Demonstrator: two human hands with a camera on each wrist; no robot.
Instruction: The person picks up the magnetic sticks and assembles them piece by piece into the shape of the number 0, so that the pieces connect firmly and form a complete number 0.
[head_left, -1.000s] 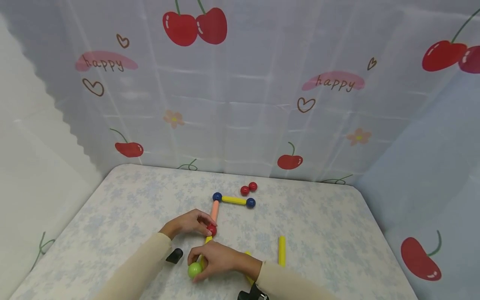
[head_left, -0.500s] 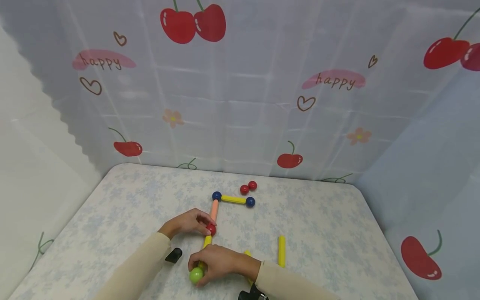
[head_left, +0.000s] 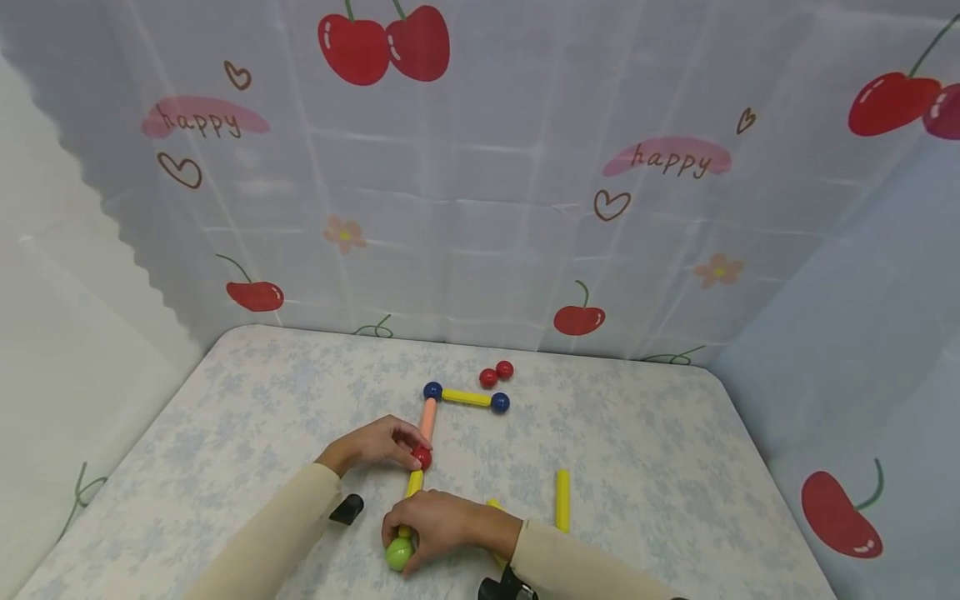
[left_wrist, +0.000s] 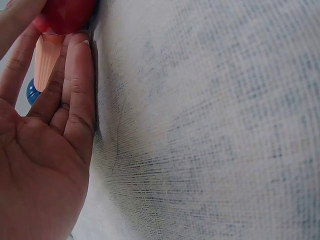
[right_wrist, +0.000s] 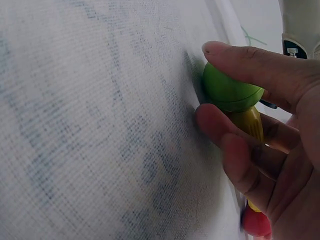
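Note:
My left hand (head_left: 378, 442) holds the red ball (head_left: 423, 457) between thumb and fingertips, low over the tabletop. From that ball a pink rod (head_left: 427, 419) runs away to a blue ball (head_left: 432, 391), which joins a yellow rod (head_left: 466, 398) ending in a second blue ball (head_left: 500, 402). Toward me, another yellow rod (head_left: 414, 483) leads from the red ball to a green ball (head_left: 399, 554). My right hand (head_left: 442, 523) grips the green ball, its thumb on one side and fingers on the other in the right wrist view; the hand partly covers the rod.
Two loose red balls (head_left: 488, 378) lie behind the far yellow rod. On the right lies a loose yellow rod (head_left: 562, 500); another yellow rod (head_left: 493, 505) is mostly hidden under my right forearm. A patterned curtain (head_left: 480, 250) hangs behind the table.
My right hand has brought the green ball slightly toward me and to the right, in line with the near yellow rod. My left hand stays on the red ball.

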